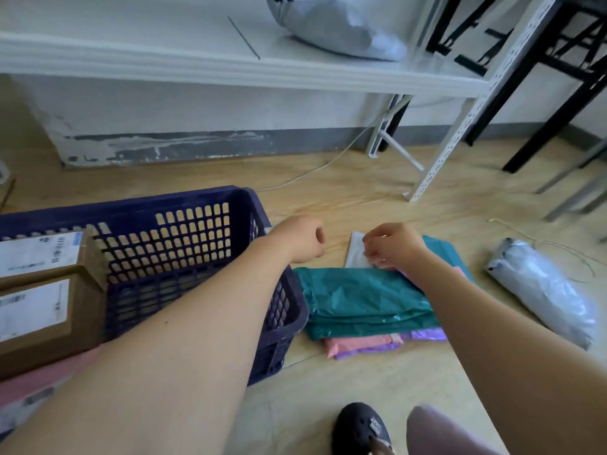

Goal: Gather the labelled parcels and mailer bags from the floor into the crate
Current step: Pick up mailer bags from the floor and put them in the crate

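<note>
Head camera looks down at my two arms and the blue crate (184,231) on the floor. My left hand (300,239) is just past the crate's far right corner. Its fingers are curled in like a loose fist and hold nothing.

My right hand (394,246) is further right of the crate, over a pile of flat bags. Its fingers are bent and seem to pinch the edge of the white mailer bag (356,254), but that spot is blurry, so I am not fully sure. The white mailer bag lies on the floor to the right of the crate.

The teal mailer bag (361,297) is on top of the pile, right up against the crate's right side. A pink mailer bag (358,344) and a purple mailer bag (427,334) peek out from under it. A grey mailer bag (545,290) lies alone, well to the right of the crate.

Inside the crate, at its left end, two brown boxes with white labels sit touching, the far box (42,257) and the near box (39,313). Behind the crate, a white shelf (197,65) holds another grey bag (335,27).
</note>
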Motion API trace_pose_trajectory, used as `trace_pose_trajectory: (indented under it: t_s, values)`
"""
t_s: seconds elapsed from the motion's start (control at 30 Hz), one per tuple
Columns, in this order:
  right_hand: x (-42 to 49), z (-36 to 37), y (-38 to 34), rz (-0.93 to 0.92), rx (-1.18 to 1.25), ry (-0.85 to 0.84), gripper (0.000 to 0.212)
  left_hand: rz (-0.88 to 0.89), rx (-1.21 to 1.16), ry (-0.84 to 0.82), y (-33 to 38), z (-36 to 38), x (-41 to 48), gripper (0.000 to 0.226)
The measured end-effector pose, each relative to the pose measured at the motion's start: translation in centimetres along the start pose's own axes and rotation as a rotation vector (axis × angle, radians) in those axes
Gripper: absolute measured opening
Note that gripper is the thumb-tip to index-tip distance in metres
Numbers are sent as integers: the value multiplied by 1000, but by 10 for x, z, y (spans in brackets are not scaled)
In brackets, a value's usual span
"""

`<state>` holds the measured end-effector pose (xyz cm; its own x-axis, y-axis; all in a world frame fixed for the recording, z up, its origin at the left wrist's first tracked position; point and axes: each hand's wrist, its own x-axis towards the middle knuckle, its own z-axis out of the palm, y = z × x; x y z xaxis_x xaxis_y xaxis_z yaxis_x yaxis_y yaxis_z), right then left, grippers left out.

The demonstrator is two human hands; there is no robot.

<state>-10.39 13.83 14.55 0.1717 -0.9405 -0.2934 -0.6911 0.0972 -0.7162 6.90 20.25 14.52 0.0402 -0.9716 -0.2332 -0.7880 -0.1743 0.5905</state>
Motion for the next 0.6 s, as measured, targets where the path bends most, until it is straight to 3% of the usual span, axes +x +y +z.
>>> trace_pose_trajectory:
  t_s: [0.2, 0.47, 0.6]
  values:
    - [17, -36, 57, 117, 23, 158, 32, 36, 99, -89, 23, 43, 32, 31]
    - [41, -47, 116, 310, 18, 227, 20, 67, 133, -133, 41, 98, 74, 52]
    - [60, -42, 151, 455, 167, 263, 16, 85, 121, -179, 53, 130, 93, 59]
